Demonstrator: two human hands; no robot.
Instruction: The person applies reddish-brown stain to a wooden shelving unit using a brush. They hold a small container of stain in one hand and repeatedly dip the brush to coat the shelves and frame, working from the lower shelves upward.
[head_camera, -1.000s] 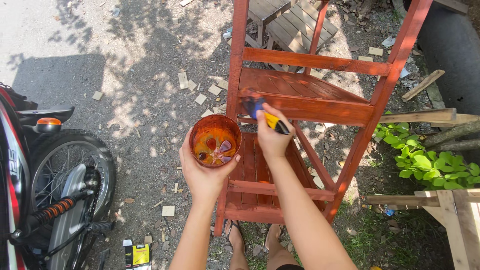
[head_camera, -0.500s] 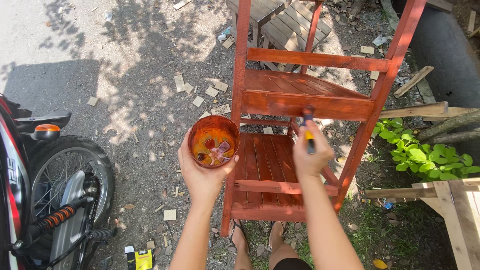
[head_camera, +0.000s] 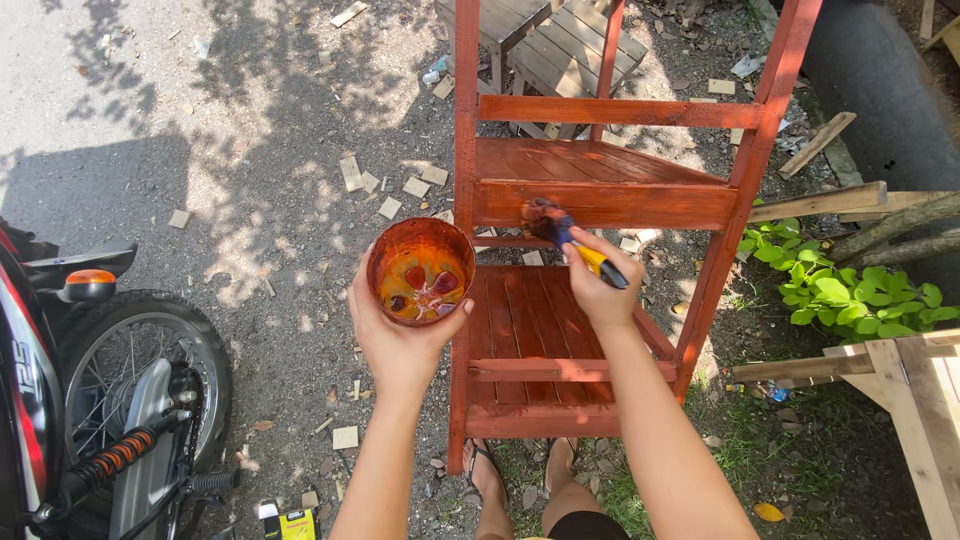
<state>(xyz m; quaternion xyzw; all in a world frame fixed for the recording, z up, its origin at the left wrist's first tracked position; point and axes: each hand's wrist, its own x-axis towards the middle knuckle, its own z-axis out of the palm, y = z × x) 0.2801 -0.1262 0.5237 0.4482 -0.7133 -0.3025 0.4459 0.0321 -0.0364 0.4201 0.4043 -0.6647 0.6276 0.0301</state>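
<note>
Stain work occupies both hands over a red-brown wooden shelf rack (head_camera: 600, 200) standing on gravel. Right hand (head_camera: 597, 285) is closed around a paintbrush (head_camera: 570, 240), fingers wrapped on its yellow and dark handle, and the wet bristles press against the front rail of the upper shelf, probably angled so that the colour spreads along the grain. Left hand (head_camera: 400, 335) cups a small round container (head_camera: 420, 270) from below, fingers curled up around its wall, keeping it upright and level just left of the rack's near post, seemingly within easy reach of the brush. Inside it sits a shallow pool of orange-red stain with darker patches; its inner walls are coated too. Far left, a parked motorcycle (head_camera: 90, 400) stands. Wood offcuts (head_camera: 385, 185) lie scattered on the ground beyond, and a leafy green plant (head_camera: 840, 290) grows at right.
</note>
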